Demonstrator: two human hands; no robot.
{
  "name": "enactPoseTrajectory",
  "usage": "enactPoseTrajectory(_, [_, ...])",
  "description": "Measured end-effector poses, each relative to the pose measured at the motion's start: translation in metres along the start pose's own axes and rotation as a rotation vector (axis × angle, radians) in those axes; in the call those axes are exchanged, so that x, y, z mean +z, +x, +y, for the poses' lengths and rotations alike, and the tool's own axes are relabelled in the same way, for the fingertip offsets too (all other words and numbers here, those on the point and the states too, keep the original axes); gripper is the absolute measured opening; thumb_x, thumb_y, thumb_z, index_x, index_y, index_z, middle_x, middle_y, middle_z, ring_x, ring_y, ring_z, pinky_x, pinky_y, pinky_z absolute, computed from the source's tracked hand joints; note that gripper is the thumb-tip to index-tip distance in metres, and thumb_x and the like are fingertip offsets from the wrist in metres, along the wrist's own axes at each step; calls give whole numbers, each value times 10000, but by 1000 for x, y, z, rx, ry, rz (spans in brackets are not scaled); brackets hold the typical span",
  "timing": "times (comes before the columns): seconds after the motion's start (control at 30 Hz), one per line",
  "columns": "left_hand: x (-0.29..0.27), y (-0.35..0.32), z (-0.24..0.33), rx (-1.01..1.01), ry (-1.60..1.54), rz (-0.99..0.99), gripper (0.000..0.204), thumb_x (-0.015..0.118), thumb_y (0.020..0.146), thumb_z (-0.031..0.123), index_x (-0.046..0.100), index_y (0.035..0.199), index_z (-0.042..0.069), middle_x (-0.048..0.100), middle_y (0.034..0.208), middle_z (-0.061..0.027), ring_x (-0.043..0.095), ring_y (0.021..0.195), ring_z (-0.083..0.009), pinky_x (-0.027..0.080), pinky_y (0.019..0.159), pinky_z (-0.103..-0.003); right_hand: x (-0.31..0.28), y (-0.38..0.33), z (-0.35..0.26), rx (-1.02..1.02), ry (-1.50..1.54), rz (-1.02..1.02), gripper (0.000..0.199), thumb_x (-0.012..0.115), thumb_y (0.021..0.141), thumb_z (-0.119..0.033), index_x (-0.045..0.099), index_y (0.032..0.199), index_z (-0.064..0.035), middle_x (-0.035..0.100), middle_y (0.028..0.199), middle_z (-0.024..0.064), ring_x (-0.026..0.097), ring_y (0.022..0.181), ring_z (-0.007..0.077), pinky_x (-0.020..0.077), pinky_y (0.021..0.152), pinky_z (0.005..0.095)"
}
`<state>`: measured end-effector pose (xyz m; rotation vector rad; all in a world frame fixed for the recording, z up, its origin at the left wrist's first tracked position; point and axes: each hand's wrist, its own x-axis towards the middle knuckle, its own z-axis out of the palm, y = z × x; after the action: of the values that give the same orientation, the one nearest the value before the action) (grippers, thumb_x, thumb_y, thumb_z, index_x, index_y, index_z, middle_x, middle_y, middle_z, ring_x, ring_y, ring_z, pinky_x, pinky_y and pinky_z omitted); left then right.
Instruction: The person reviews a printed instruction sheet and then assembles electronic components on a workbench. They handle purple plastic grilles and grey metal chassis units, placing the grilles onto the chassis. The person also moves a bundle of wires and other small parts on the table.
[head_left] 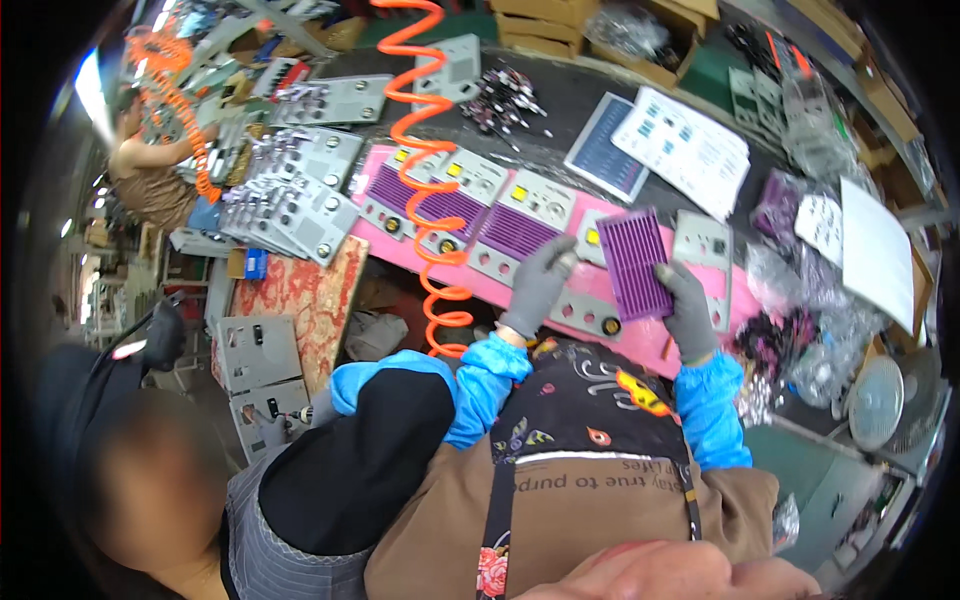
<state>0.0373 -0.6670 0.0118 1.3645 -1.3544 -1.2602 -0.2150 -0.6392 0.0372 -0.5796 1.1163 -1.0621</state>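
Observation:
My right hand (688, 312), in a grey glove, grips the right edge of a purple slatted grille (635, 262). The grille is tilted above a grey panel (585, 312) on the pink mat (400, 256). My left hand (541, 287), gloved too, is left of the grille, apart from it. Its fingers are drawn together, and whatever they may hold is too small to make out. Left of that hand, a grey panel (492, 262) carries a purple grille (515, 235) and a yellow part. More such panels lie farther left.
An orange coiled hose (432, 200) hangs before the bench. Paper sheets (682, 145), a pile of small parts (503, 100) and stacked grey panels (290, 205) surround the mat. Plastic bags (825, 350) crowd the right. A co-worker's gloved hand (270, 428) works at lower left.

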Motion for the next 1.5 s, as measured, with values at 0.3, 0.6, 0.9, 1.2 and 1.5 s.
enactPoseTrajectory(0.3, [18, 6, -26, -90, -327, -4, 503, 615, 986, 248, 489, 1441, 76, 635, 1215, -67, 635, 1027, -153, 555, 817, -296, 15, -9, 5, -236, -354, -138, 184, 585, 949, -194, 604, 884, -23, 513, 805, -26, 444, 757, 82, 381, 679, 265])
enactPoseTrajectory(0.6, [0, -24, -3, -282, -373, 25, 375, 579, 992, 225, 568, 1339, 82, 604, 874, -24, 589, 656, -94, 533, 561, -266, 14, -4, 28, -319, -375, -298, 361, 446, 1078, -254, 621, 1181, 43, 641, 1025, 50, 601, 903, 107, 506, 776, 272])
enactPoseTrajectory(0.9, [-2, -8, -59, 103, 29, 257, 471, 620, 985, 291, 534, 1382, 54, 649, 1152, -80, 662, 885, -146, 593, 696, -320, -9, -8, 61, -117, -114, -198, 361, 510, 1025, -257, 564, 1249, 21, 558, 905, 0, 547, 767, 73, 499, 635, 235])
enactPoseTrajectory(1.2, [-2, -18, 5, -396, -590, 146, 437, 570, 1012, 226, 512, 1406, 47, 644, 1049, -63, 663, 787, -142, 598, 651, -285, 9, -11, 35, 35, -43, -98, 406, 419, 1051, -230, 528, 1346, 27, 675, 1061, 87, 672, 806, 132, 573, 688, 265])
enactPoseTrajectory(1.5, [43, -50, -57, -892, -1445, -526, 382, 520, 1033, 221, 530, 1335, -12, 672, 1170, -150, 691, 928, -188, 609, 767, -333, 4, 9, 76, 68, 448, -520, 545, 548, 1015, -388, 486, 1392, 1, 576, 1347, 166, 557, 1278, 265, 468, 1075, 395])
